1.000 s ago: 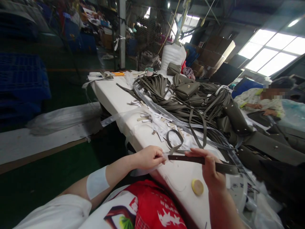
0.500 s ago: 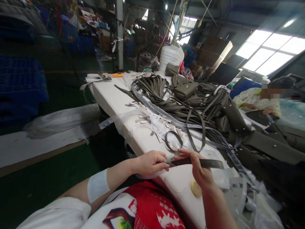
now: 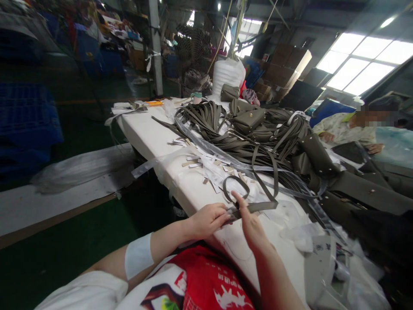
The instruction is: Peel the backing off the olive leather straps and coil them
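A dark olive strap [image 3: 263, 206] stretches across the table's front edge between my hands. My left hand [image 3: 209, 219] is closed on its left end, with the fingers pinched together. Close beside it, my right hand [image 3: 251, 224] grips the same strap near that end, index finger pointing up and away. The strap runs out to the right past my right hand and meets a hanging loop of strap. Just beyond my fingertips stands a coiled strap loop [image 3: 225, 189]. What lies under my left fingers is hidden.
A large heap of olive straps [image 3: 213, 116] covers the white table [image 3: 138, 129], with olive bags [image 3: 248, 120] among them. Small paper and strap offcuts [image 3: 193, 161] lie in front. Clear plastic [image 3: 351, 275] is at the right. A co-worker [image 3: 338, 125] sits across the table.
My right hand has slid left along the strap, closer to my left hand. The strap's right part now lies nearer the hanging loop. The co-worker's hands have moved apart.
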Motion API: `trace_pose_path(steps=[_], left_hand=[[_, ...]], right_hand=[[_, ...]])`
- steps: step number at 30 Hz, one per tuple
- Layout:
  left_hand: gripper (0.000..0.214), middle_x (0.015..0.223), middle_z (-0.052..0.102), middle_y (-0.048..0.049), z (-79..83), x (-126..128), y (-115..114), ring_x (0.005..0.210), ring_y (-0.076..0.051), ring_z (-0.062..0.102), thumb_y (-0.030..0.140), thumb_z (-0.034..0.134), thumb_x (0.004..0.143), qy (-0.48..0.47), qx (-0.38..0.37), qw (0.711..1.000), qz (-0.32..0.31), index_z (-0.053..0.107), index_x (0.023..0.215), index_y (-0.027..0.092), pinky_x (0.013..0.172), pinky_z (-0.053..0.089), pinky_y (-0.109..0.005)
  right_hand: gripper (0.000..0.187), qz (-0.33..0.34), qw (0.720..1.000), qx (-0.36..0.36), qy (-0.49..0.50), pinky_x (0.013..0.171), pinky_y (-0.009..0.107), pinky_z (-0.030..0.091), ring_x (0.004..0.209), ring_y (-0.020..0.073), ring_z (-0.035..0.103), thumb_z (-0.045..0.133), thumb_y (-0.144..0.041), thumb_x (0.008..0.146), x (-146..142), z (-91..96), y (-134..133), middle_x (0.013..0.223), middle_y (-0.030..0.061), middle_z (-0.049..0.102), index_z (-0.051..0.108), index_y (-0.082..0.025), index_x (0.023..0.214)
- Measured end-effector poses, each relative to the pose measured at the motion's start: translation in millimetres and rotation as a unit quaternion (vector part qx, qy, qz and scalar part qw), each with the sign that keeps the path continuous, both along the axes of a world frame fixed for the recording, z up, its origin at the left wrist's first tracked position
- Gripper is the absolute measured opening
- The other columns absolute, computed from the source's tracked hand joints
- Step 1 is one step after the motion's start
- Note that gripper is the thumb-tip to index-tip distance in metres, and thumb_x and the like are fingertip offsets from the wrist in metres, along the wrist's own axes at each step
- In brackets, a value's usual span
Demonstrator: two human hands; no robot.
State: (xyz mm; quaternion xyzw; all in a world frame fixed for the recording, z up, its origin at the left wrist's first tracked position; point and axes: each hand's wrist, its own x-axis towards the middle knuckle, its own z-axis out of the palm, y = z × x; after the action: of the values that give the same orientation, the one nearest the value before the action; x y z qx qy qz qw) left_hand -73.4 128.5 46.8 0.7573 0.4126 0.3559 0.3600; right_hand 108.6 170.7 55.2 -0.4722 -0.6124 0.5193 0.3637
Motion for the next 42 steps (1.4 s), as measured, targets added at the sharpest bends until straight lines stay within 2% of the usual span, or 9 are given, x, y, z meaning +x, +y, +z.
trace_pose_path(steps=[6, 9, 13, 21, 26, 30, 34, 37, 42], left_hand=[[0.051, 0.076, 0.055, -0.0037, 2.1, 0.4, -0.4, 0.074, -0.015, 0.053, 0.043, 0.027, 0.101, 0.007, 0.006, 0.998, 0.054, 0.06, 0.073, 0.016, 0.073, 0.044, -0.026], [0.044, 0.087, 0.064, -0.0056, 1.7, -6.0, -2.9, 0.082, -0.016, 0.058, 0.042, 0.031, 0.101, -0.021, -0.009, 0.999, 0.047, 0.067, 0.094, 0.016, 0.078, 0.045, -0.026], [0.041, 0.1, 0.071, -0.0064, 0.1, -8.7, -9.1, 0.09, -0.017, 0.063, 0.039, 0.034, 0.101, -0.063, -0.041, 0.996, 0.037, 0.068, 0.11, 0.017, 0.084, 0.047, -0.026], [0.035, 0.107, 0.071, -0.0077, 5.2, -16.6, -20.5, 0.095, -0.018, 0.065, 0.037, 0.046, 0.096, -0.138, -0.069, 0.985, 0.071, 0.065, 0.118, 0.018, 0.088, 0.049, -0.029], [0.06, 0.079, 0.07, -0.0021, -1.5, -14.2, -23.5, 0.048, -0.008, 0.052, 0.047, 0.056, 0.09, -0.223, -0.237, 0.945, 0.032, 0.039, 0.138, 0.016, 0.049, 0.042, -0.019], [0.052, 0.071, 0.067, -0.0047, -4.9, -11.3, -25.6, 0.049, -0.009, 0.051, 0.059, 0.044, 0.092, -0.22, -0.321, 0.921, -0.038, 0.062, 0.097, 0.011, 0.048, 0.039, -0.019], [0.057, 0.061, 0.059, -0.001, -3.0, -7.4, -25.9, 0.055, -0.011, 0.052, 0.057, 0.033, 0.096, -0.151, -0.213, 0.965, 0.014, 0.065, 0.078, 0.013, 0.056, 0.04, -0.021], [0.054, 0.062, 0.059, -0.0011, -4.8, -2.3, -22.7, 0.058, -0.012, 0.053, 0.05, 0.03, 0.099, -0.111, -0.133, 0.981, 0.086, 0.064, 0.077, 0.015, 0.061, 0.042, -0.023], [0.048, 0.065, 0.059, -0.0029, -12.0, -3.8, -19.2, 0.061, -0.015, 0.055, 0.044, 0.029, 0.1, -0.084, -0.035, 0.982, 0.164, 0.058, 0.073, 0.018, 0.063, 0.044, -0.026]], right_hand=[[0.064, -0.109, 0.993, -0.011, 0.046, 0.109, 0.04, 0.037, 0.127, 0.0255, 0.049, 0.065, -0.064, 0.075, -13.0, -21.9, -8.7, 0.133, 0.0095, 0.058, 0.061, -0.021, 0.122], [0.05, -0.127, 0.965, -0.146, 0.176, 0.074, 0.027, 0.054, 0.09, 0.0179, 0.064, 0.072, -0.056, 0.074, -13.4, -24.3, -12.4, 0.104, 0.0056, 0.069, 0.065, -0.02, 0.109], [0.043, -0.123, 0.893, -0.304, 0.308, 0.037, 0.015, 0.037, 0.041, 0.0044, 0.042, 0.078, -0.05, 0.072, -14.8, -24.9, -15.6, 0.059, -0.0042, 0.059, 0.068, -0.013, 0.092], [0.036, -0.067, 0.864, -0.371, 0.333, 0.051, 0.018, 0.053, 0.066, 0.0114, 0.064, 0.07, -0.051, 0.081, -17.0, -19.6, -19.9, 0.083, 0.0048, 0.071, 0.069, -0.016, 0.09], [0.036, -0.11, 0.873, -0.289, 0.377, 0.043, 0.012, 0.045, 0.046, 0.0035, 0.049, 0.086, -0.039, 0.065, -21.3, -16.3, -20.8, 0.066, -0.0051, 0.063, 0.068, -0.018, 0.089], [0.033, -0.06, 0.903, -0.225, 0.362, 0.031, 0.013, 0.025, 0.034, 0.0006, 0.021, 0.081, -0.041, 0.071, -20.6, -9.5, -14.9, 0.052, -0.0103, 0.044, 0.058, -0.018, 0.069], [0.038, -0.075, 0.952, -0.089, 0.283, 0.046, 0.019, 0.042, 0.048, 0.0072, 0.044, 0.066, -0.051, 0.083, -27.2, -9.6, -8.6, 0.062, -0.0044, 0.053, 0.053, -0.02, 0.065], [0.04, -0.064, 0.984, 0.018, 0.165, 0.08, 0.03, 0.05, 0.095, 0.0192, 0.06, 0.052, -0.058, 0.089, -40.4, -14.2, -12.9, 0.099, 0.0047, 0.068, 0.068, -0.022, 0.086], [0.041, 0.083, 0.985, -0.034, 0.145, 0.086, 0.039, 0.049, 0.102, 0.0254, 0.061, 0.051, -0.058, 0.089, -59.9, -2.7, -23.4, 0.105, 0.0068, 0.07, 0.074, -0.025, 0.097]])
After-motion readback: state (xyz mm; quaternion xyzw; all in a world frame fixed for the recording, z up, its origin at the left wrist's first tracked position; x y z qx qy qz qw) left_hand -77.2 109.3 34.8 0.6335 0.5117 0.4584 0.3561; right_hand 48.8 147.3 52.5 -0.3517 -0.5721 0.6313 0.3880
